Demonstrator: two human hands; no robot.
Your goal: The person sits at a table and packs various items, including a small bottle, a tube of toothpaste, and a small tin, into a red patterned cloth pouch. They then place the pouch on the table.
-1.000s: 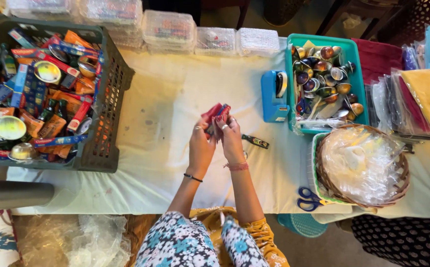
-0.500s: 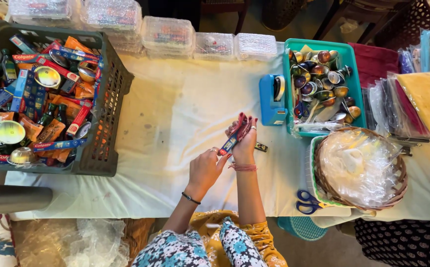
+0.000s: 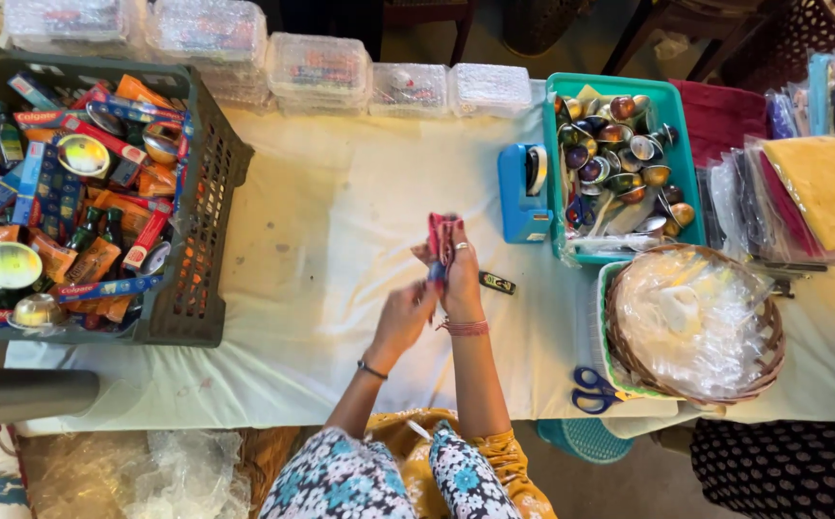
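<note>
Red packet (image 3: 440,235): our right hand (image 3: 456,279) pinches it upright, clear of the cloth (image 3: 341,240); left hand (image 3: 403,315), blurred, fingers' state unclear.

Bare white tablecloth (image 3: 341,231) lies open mid-frame between the dark crate (image 3: 196,240) at left and the blue tape dispenser (image 3: 521,197), teal bin (image 3: 677,106) and wicker basket (image 3: 629,356) at right.

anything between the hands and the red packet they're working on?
Nothing visible. The right hand already grips the red packet, held upright above the white tablecloth, and the left hand touches its lower end. A small dark item lies beside them on the cloth, apart.
</note>
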